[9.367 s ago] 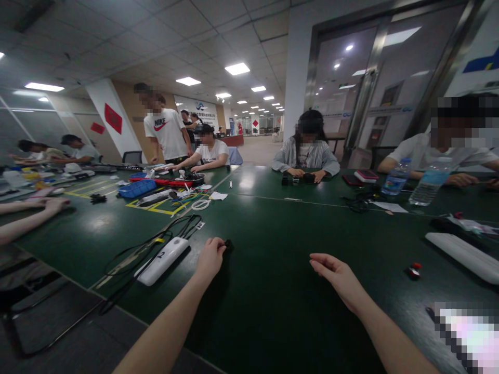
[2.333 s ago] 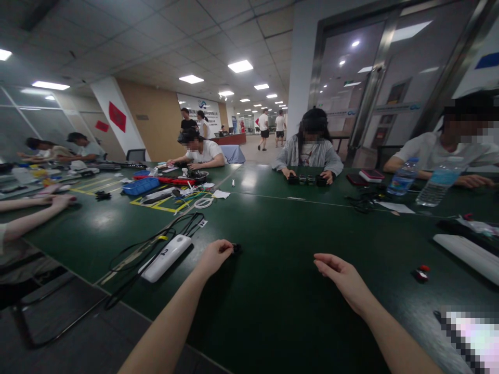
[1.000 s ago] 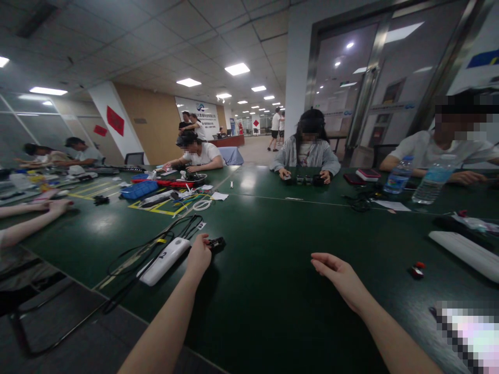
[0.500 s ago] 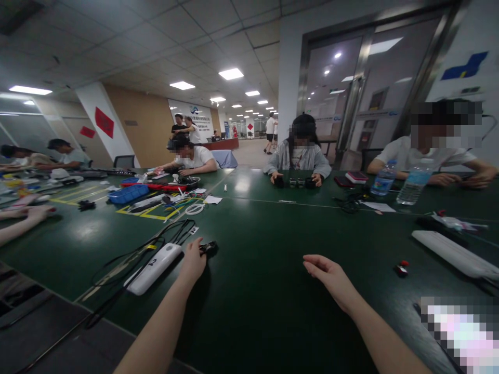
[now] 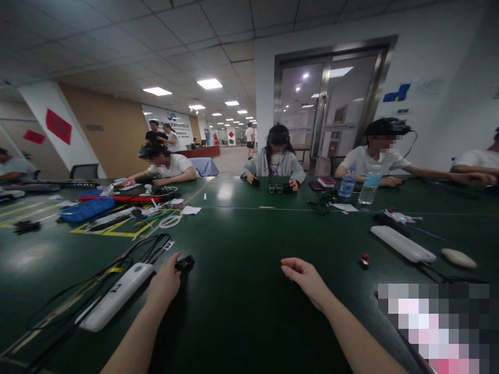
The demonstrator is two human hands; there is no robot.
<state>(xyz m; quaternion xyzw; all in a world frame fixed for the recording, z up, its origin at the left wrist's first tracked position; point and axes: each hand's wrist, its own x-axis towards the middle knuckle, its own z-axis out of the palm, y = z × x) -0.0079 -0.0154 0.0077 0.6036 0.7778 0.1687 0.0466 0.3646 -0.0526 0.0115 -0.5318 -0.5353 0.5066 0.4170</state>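
My left hand (image 5: 166, 283) rests on the dark green table (image 5: 249, 311), its fingertips pinched on a small black part (image 5: 184, 264) that lies on the surface. Just left of that hand lies a white power strip (image 5: 116, 294) marked with a 2, with black cables (image 5: 97, 275) around it. My right hand (image 5: 306, 280) hovers low over the table to the right, fingers loosely curled, and nothing shows in it. A small red and black part (image 5: 365, 260) sits further right, apart from both hands.
A second white power strip (image 5: 403, 243) and a pale oval object (image 5: 459, 257) lie at the right. Two water bottles (image 5: 358, 183) stand across the table by seated people. A blue tray (image 5: 86, 209), yellow tape marks and loose cables crowd the far left.
The view has swung to the right, so the left side of the room has slid out. My left hand has shifted a little toward the power strip, still on the black part. The right hand holds its pose.
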